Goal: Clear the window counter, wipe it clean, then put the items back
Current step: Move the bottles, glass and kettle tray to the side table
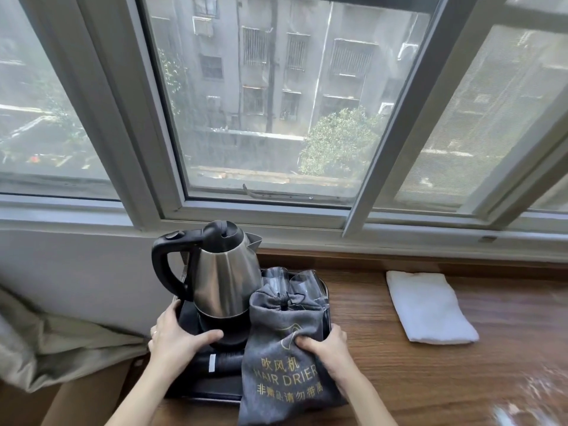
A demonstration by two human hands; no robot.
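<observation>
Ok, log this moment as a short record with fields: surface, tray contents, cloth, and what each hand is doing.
surface: wooden window counter
tray: black tray at the counter's left end, holding a steel kettle, clear glasses and a grey hair drier bag
cloth: folded white towel lying apart, right of the tray
left hand: grips the tray's left edge, thumb by the kettle base
right hand: holds the tray's right side, thumb pressing the bag
</observation>
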